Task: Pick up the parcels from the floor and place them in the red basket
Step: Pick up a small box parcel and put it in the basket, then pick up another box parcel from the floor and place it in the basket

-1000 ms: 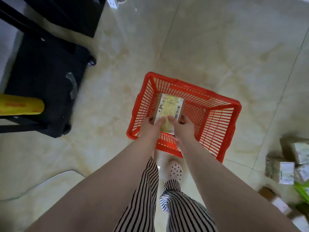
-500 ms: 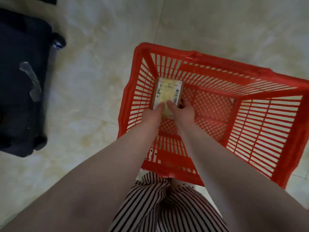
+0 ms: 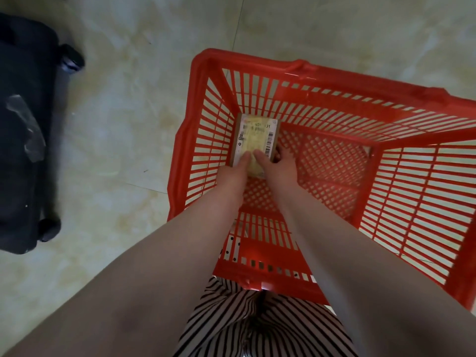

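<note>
Holding one parcel (image 3: 255, 140) inside the red basket (image 3: 334, 73), we have both hands on it, low in the basket's far left corner. We count one parcel only: a brown cardboard box with a pale printed label and barcodes on its top face. Our left hand (image 3: 235, 173) grips the parcel's near left edge, thumb pressed on the label and the other fingers hidden beneath. Our right hand (image 3: 277, 166) grips the near right edge, thumb on top beside the left thumb, fingers curled around the side of the box. We cannot tell whether the parcel's underside touches the basket's mesh bottom.

We count one basket, its slatted walls and lattice bottom otherwise bare, standing on the pale marbled tile floor (image 3: 128, 124). Our two bare forearms reach down over the basket's near rim. Below that rim, nearest to us, lies black and white striped clothing (image 3: 257, 323). Well to the left of the basket stands one dark wheeled case (image 3: 23, 124) with a strip of crumpled clear tape (image 3: 28, 127) stuck on it; two of its wheels show.
</note>
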A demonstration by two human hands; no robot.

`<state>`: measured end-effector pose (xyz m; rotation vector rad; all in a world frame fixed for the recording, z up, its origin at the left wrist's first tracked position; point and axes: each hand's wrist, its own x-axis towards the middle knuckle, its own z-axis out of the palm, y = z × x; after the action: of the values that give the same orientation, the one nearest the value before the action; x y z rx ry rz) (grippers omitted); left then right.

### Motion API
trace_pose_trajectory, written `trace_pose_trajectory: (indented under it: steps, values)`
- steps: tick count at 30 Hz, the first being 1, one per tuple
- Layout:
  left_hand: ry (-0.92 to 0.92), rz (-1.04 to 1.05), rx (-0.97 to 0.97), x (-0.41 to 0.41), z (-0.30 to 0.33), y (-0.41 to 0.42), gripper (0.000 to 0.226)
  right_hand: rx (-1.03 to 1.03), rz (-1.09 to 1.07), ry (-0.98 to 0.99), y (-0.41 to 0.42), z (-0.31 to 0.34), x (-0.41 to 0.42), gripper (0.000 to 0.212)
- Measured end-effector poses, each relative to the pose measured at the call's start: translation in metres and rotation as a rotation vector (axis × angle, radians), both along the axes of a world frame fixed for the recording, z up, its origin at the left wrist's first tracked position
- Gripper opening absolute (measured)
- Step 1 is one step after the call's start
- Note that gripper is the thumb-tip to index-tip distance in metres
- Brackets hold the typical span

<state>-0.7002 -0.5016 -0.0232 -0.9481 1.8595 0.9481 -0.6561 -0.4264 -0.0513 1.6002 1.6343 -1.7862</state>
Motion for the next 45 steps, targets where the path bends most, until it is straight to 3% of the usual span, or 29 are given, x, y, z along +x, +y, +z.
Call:
trace_pose_trajectory:
  steps: [7,9,11,16,18,21,25,31,40,45]
  values:
    - [-0.176,-0.006,0.047,0.004,0.049,-0.004,0.092,-0.041,-0.028,-0.105,0.002,0.056,0.011,0.082]
    - [-0.182,-0.017,0.055,0.009,0.079,-0.004,0.086,-0.074,-0.052,-0.11,0.004,0.088,0.021,0.063]
    - [-0.167,-0.044,0.103,0.018,0.115,-0.004,0.076,-0.086,-0.05,-0.102,0.01,0.13,0.034,0.031]
    - [-0.037,-0.112,0.286,0.044,0.223,0.01,0.021,-0.153,-0.263,0.016,0.025,0.245,0.081,0.015]
    - [-0.027,-0.182,0.367,0.059,0.269,0.023,0.012,-0.178,-0.389,0.059,0.035,0.293,0.103,0.012]
    - [-0.048,-0.338,0.465,0.096,0.341,0.055,0.027,-0.163,-0.608,0.144,0.062,0.364,0.151,0.012]
    - [-0.065,-0.462,0.567,0.139,0.38,0.096,0.009,-0.098,-0.817,0.193,0.09,0.405,0.209,0.017]
    - [-0.075,-0.722,0.618,0.252,0.413,0.184,0.009,-0.015,-1.066,0.154,0.145,0.429,0.355,0.03]
    - [-0.055,-0.795,0.514,0.421,0.419,0.259,0.015,-0.025,-1.139,0.078,0.225,0.448,0.531,0.015]
    - [-0.054,-0.808,0.448,0.465,0.408,0.293,0.052,-0.01,-1.167,0.032,0.269,0.444,0.571,0.028]
